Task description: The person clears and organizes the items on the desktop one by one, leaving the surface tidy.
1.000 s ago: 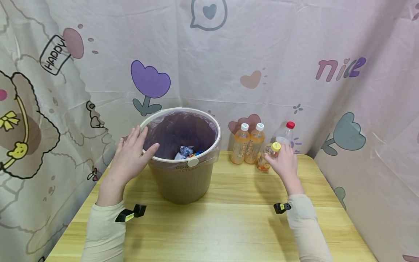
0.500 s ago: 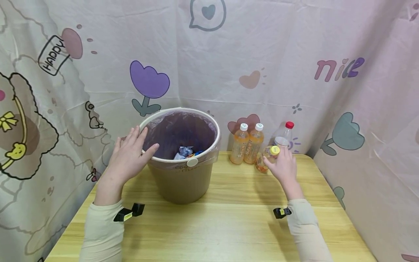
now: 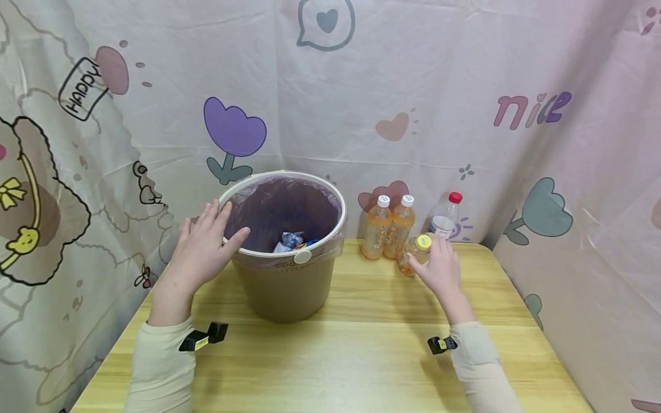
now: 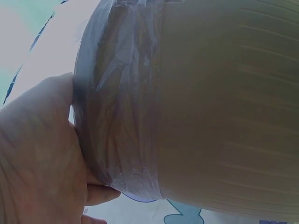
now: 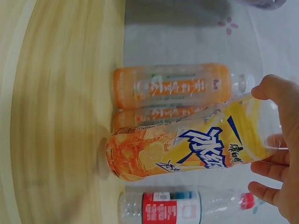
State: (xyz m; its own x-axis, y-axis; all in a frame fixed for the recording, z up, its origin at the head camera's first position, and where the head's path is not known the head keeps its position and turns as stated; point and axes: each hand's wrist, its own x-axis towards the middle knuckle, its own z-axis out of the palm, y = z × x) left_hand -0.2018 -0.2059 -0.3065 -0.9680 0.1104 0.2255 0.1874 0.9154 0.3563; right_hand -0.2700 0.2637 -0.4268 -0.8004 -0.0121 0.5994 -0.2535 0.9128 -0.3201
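Note:
My left hand (image 3: 198,246) rests on the near left side of the rim of a brown waste bin (image 3: 289,289), fingers extended. A clear bag lines the bin and folds over its outside wall (image 4: 210,102). My right hand (image 3: 441,269) grips a yellow-capped iced tea bottle (image 5: 187,149) by its upper part, thumb on one side and fingers on the other. The bottle leans, its base low near the table, and looks mostly see-through above an orange printed bottom. Right behind it stand two orange-labelled bottles with white caps (image 3: 376,232).
A clear bottle (image 3: 444,221) with a red cap stands at the back right, partly behind my right hand. Crumpled blue wrappers (image 3: 292,239) lie inside the bin. Patterned cloth (image 3: 330,103) hangs behind the wooden table (image 3: 351,367) and along its sides.
My right hand has moved left and slightly nearer with the iced tea bottle, uncovering more of the red-capped bottle. My left hand has stayed on the bin's rim.

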